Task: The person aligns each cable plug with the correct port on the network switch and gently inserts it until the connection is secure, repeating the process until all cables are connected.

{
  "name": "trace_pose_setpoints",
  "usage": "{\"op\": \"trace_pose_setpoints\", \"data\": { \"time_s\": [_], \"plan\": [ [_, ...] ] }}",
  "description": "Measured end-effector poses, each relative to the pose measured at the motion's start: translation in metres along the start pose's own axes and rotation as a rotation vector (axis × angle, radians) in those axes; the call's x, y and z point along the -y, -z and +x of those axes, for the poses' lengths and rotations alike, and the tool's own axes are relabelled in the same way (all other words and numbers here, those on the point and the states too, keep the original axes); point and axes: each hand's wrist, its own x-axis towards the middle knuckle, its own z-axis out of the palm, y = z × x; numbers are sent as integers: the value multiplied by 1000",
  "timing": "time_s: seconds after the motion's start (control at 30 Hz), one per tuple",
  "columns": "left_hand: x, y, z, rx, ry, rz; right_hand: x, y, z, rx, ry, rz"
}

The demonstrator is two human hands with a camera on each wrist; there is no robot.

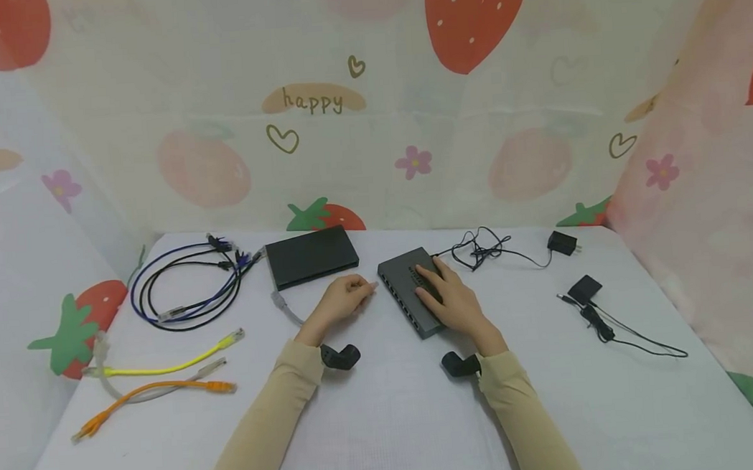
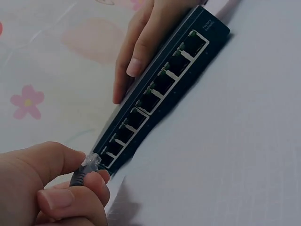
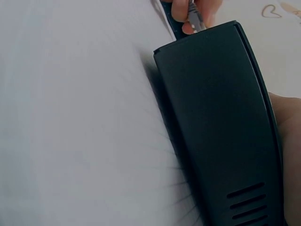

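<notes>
My left hand (image 1: 342, 302) pinches the clear-tipped plug (image 2: 91, 162) of a grey network cable between thumb and fingers. The plug is beside the end port of a dark network switch (image 2: 162, 87), whose row of ports faces left in the head view. Whether the tip touches the port cannot be told. On top of the switch rests my right hand (image 1: 452, 302), its fingers laid fairly straight across the lid. The grey cable (image 1: 290, 312) passes behind my left wrist, with another grey end near a second flat black box (image 1: 313, 257).
Coiled black and blue cables (image 1: 185, 286) lie at the back left. Nearer are a yellow cable (image 1: 171, 366), an orange cable (image 1: 153, 389) and another grey one. A power adapter (image 1: 562, 243) is wired toward the switch; a second adapter (image 1: 585, 289) with cord lies at right.
</notes>
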Motion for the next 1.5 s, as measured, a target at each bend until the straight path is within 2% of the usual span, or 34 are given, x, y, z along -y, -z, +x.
{"op": "trace_pose_setpoints", "data": {
  "time_s": [0.17, 0.43, 0.67, 1.07, 1.33, 1.5],
  "plan": [
    [5, 0, 9, -5, 65, -122, 2, 0, 1, -8, 1, -1],
    [9, 3, 20, -10, 135, -188, 5, -2, 3, -2, 11, -3],
    [9, 5, 24, 45, 148, -188, 7, -1, 4, -2, 16, 2],
    [5, 2, 25, 56, 129, -181, 5, 0, 5, -10, 10, 9],
    [3, 2, 27, 126, 164, -201, 3, 1, 1, -20, 4, 23],
    [4, 2, 26, 151, 147, -235, 3, 1, 0, -44, 21, 30]
  ]
}}
